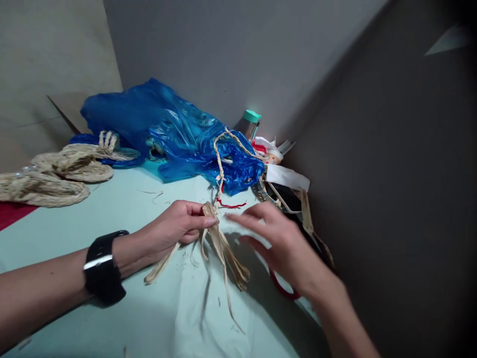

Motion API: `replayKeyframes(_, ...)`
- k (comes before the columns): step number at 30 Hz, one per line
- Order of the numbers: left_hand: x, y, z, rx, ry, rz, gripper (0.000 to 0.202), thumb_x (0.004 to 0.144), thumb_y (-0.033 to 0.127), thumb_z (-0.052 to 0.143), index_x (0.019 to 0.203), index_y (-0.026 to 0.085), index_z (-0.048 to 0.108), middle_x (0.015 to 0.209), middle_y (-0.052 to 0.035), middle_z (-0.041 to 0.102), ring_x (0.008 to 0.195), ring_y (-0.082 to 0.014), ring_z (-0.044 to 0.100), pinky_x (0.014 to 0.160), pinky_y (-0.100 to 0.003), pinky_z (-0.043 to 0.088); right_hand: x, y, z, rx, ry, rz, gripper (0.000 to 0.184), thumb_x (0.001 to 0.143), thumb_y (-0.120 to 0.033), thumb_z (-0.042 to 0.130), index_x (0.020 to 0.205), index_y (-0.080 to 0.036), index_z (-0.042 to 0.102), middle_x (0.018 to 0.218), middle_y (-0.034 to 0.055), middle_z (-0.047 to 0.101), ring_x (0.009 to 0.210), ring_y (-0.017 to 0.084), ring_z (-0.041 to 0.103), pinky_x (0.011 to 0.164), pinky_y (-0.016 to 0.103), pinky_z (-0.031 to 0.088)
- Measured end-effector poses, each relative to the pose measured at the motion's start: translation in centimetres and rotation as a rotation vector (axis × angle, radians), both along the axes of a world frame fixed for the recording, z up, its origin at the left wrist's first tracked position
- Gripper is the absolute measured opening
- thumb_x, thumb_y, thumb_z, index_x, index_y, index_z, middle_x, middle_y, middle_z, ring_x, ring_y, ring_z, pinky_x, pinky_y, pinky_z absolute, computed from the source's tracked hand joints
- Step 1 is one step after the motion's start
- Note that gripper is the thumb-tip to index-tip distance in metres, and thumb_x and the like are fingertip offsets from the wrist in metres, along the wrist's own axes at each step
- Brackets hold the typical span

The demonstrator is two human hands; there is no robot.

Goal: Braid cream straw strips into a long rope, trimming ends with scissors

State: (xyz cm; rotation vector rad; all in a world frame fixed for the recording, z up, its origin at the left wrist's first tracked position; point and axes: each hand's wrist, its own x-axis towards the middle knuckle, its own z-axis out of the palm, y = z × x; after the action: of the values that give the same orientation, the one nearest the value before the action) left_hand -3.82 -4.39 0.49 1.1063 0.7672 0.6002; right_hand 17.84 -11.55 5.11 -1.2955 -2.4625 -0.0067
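Observation:
Between thumb and fingers, my left hand [190, 221] pinches a bunch of dry plant-fibre strips [228, 253], whose loose ends fan out downward over the table. Above the pinch a braided fibre cord [220, 174] runs up and bends over to the right. A red string [234, 205] is tied round the cord just above my left hand. To the right of the strips, my right hand [274, 238] is held with its fingers apart and slightly blurred, touching nothing that I can see. Red scissor-like handles [283, 289] lie partly hidden beneath my right hand.
Behind the cord spreads a blue plastic bag [160, 124]. Woven fibre slippers [55, 174] lie at the left on a red cloth [18, 213]. A bottle with a green lid [252, 117] stands by the grey wall [261, 59]. Papers and a dark box [288, 198] crowd the right edge.

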Motion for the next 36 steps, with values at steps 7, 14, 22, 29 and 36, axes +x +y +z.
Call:
replayKeyframes(7, 0.1, -0.1, -0.1, -0.028, -0.005, 0.006, 0.017, 0.081, 0.027, 0.071, 0.077, 0.012, 0.064, 0.058, 0.0071, 0.039, 0.044, -0.0013, 0.019, 0.04, -0.019, 0.007, -3.3, -0.7, -1.8, -0.192, 0.222, 0.26, 0.022, 0.096, -0.015, 0.051, 0.104, -0.017, 0.071, 0.087, 0.0062, 0.063, 0.084, 0.017, 0.05, 0.073, 0.029, 0.044)
replayKeyframes(14, -0.1, 0.0, 0.1, -0.114, -0.167, 0.029, 0.025, 0.089, 0.028, 0.059, 0.081, 0.008, 0.071, 0.049, 0.0085, 0.03, 0.045, -0.003, 0.015, 0.041, -0.019, 0.009, -0.8, -1.6, 0.4, -0.038, 0.816, -0.037, 0.018, 0.094, -0.02, 0.057, 0.098, -0.028, 0.073, 0.106, 0.0044, 0.063, 0.106, 0.021, 0.057, 0.091, 0.036, 0.045)
replayKeyframes(22, 0.0, -0.6, 0.1, -0.049, -0.072, 0.033, 0.021, 0.085, 0.021, 0.065, 0.103, 0.012, 0.073, 0.084, -0.0064, 0.064, 0.046, 0.0012, 0.024, 0.043, -0.02, 0.01, -1.4, -0.8, -0.2, -0.372, 0.967, -0.24, 0.004, 0.092, -0.027, 0.06, 0.094, -0.023, 0.059, 0.075, -0.0027, 0.062, 0.069, 0.013, 0.059, 0.062, 0.022, 0.044)
replayKeyframes(29, 0.0, -0.6, 0.2, 0.014, -0.054, 0.06, 0.045, 0.085, 0.021, 0.066, 0.129, 0.026, 0.057, 0.075, 0.0028, 0.056, 0.048, -0.0019, 0.025, 0.044, -0.021, 0.013, -4.2, -0.8, -2.2, -0.497, 0.451, -0.356, 0.025, 0.095, -0.028, 0.048, 0.072, -0.019, 0.049, 0.061, -0.0027, 0.053, 0.056, 0.011, 0.044, 0.055, 0.024, 0.028)
replayKeyframes(36, 0.1, -0.7, 0.0, 0.065, -0.005, 0.06, 0.05, 0.084, 0.024, 0.067, 0.131, 0.022, 0.053, 0.075, 0.0026, 0.056, 0.047, -0.0022, 0.026, 0.042, -0.02, 0.014, -4.8, -1.3, -2.5, -0.465, 0.332, -0.358, 0.019, 0.092, -0.025, 0.045, 0.073, -0.02, 0.046, 0.057, -0.0044, 0.044, 0.05, 0.01, 0.034, 0.052, 0.026, 0.02)
